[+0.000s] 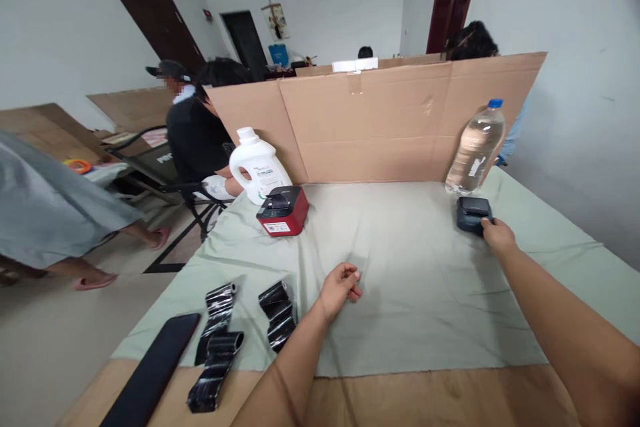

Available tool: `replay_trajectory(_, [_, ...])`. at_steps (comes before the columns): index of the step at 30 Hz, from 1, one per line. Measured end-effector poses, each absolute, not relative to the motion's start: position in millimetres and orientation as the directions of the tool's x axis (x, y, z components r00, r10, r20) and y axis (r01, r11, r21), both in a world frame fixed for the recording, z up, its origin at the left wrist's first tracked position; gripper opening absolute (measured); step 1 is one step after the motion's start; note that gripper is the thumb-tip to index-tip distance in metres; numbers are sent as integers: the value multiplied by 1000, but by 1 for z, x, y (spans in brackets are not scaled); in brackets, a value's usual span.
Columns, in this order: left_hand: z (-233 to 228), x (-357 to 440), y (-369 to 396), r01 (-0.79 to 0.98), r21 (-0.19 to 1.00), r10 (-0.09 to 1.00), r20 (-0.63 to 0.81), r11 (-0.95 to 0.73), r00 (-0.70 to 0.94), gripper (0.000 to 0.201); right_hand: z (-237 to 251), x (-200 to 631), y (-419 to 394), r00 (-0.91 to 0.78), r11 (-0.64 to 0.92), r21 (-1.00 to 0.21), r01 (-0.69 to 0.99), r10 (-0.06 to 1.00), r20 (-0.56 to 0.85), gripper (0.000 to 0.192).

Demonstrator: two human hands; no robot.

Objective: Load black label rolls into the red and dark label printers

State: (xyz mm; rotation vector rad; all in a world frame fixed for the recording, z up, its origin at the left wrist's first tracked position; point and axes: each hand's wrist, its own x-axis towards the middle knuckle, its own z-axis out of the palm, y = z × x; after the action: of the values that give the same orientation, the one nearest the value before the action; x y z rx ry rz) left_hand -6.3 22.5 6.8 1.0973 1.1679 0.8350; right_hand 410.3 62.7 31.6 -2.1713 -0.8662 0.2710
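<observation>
Legible text: very little. White jug [259,167], standing just behind the red printer [283,211]: a label with green and dark print, too small to read. Red printer: a white sticker on its front face with a code-like pattern, lettering not readable. Water bottle [476,147], far to the right of the red printer: a white label strip, print not readable. Folding chair [161,170], left of the red printer: pale letters on the seat back, seemingly starting "PR", the rest hidden. Small dark printer [473,213], far to the right of the red printer, just below the bottle: no marking that can be read.
</observation>
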Motion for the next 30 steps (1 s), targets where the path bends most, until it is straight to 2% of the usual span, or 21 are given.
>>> replay_trajectory(4, [6, -3, 17, 109, 957, 936, -287, 270, 203, 38, 32, 386, 63, 781, -526, -678, 514, 613, 116, 57])
replay_trajectory(7, [21, -4, 24, 283, 917, 882, -363, 281, 301, 37, 25, 338, 59, 684, -383, -700, 602, 701, 205, 60])
replay_trajectory(9, [41, -9, 40, 457, 863, 885, -371, 216, 281, 38, 12, 295, 48, 587, -252, -779, 574, 790, 177, 57])
replay_trajectory(10, [54, -14, 52, 547, 821, 925, -320, 163, 203, 40, 3, 273, 40, 549, -210, -839, 503, 827, 122, 55])
replay_trajectory(12, [80, -30, 82, 727, 683, 996, -22, 75, -82, 47, -16, 231, 20, 454, -127, -912, 391, 888, 71, 48])
replay_trajectory(14, [100, -52, 115, 843, 524, 909, 280, 123, -307, 72, -31, 201, 1, 376, -21, -906, 424, 913, 155, 42])
replay_trajectory(15, [106, -65, 130, 857, 481, 869, 329, 183, -370, 85, -36, 191, -6, 328, 47, -876, 479, 917, 228, 42])
replay_trajectory(16, [110, -77, 144, 851, 462, 854, 308, 250, -418, 97, -39, 184, -12, 285, 96, -848, 520, 917, 279, 42])
replay_trajectory(19, [103, -106, 171, 766, 479, 839, 103, 429, -534, 116, -38, 178, -19, 223, 143, -809, 571, 921, 321, 37])
replay_trajectory(21, [93, -116, 178, 728, 507, 821, 65, 462, -567, 117, -33, 180, -18, 217, 132, -812, 569, 928, 303, 34])
replay_trajectory(25, [82, -115, 177, 732, 543, 810, 148, 413, -567, 108, -23, 181, -17, 200, 128, -807, 577, 935, 292, 28])
replay_trajectory(30, [98, -92, 149, 748, 580, 816, 229, 324, -531, 95, -17, 182, -18, 129, 145, -806, 574, 956, 264, 19])
